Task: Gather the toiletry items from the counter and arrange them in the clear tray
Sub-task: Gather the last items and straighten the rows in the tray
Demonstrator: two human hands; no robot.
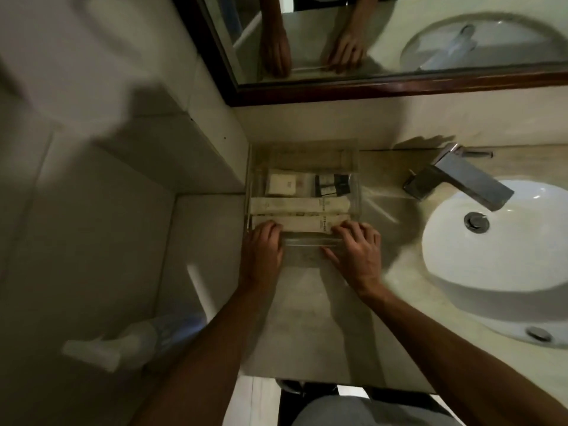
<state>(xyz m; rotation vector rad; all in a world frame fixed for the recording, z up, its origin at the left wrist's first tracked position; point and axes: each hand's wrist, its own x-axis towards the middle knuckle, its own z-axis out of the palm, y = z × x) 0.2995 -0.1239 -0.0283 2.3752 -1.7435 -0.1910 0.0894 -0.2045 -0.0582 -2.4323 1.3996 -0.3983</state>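
A clear tray [353, 158] stands on the counter in the corner below the mirror. Inside it lie a white sachet [281, 185], a dark packet [333, 185] and two long white wrapped packets [299, 206] [302, 223] side by side. My left hand [261, 249] rests on the tray's near left corner, fingertips on the nearest long packet. My right hand [358, 250] sits at the near right corner, fingers curled over the rim and touching the same packet. Whether either hand grips the rim or only presses on it is unclear.
A white round sink [491, 250] with a chrome tap [458, 176] lies to the right. A framed mirror [399, 41] hangs behind the tray. The tiled wall [107, 226] runs along the left, with a blurred white bottle [123, 342] low down there. Bare counter [307, 327] lies between me and the tray.
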